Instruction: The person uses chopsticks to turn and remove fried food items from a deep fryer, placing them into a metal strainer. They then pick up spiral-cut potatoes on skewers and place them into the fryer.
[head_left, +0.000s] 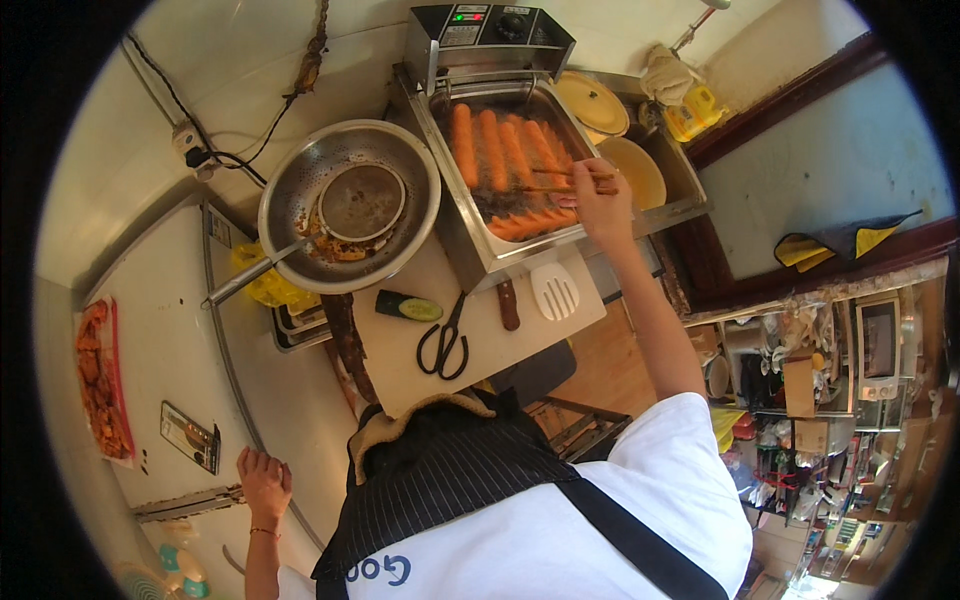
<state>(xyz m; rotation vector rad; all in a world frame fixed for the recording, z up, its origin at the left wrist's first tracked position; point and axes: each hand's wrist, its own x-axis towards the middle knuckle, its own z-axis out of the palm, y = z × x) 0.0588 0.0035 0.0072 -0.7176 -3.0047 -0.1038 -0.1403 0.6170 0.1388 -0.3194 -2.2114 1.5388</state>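
My right hand (600, 196) grips a pair of wooden chopsticks (555, 189), which reach over the right side of a stainless-steel electric deep fryer (469, 244). Several orange-red sausages (489, 150) lie lengthwise in its bubbling oil. Nearer the front edge is a sausage with cut, fanned-out slits (534, 223). The chopstick tips are just behind it; I cannot tell whether they touch any sausage. Far to the left, my left hand (264, 480) rests loosely curled near the edge of a white appliance top (187, 360), with nothing visible in it.
A metal colander (281, 195) holding a long-handled strainer (361, 202) stands left of the fryer. On the white cutting board (487, 349) lie a cut cucumber (409, 306), black scissors (448, 341), a wooden handle (508, 306) and a slotted turner (555, 291). A smartphone (189, 437) lies left.
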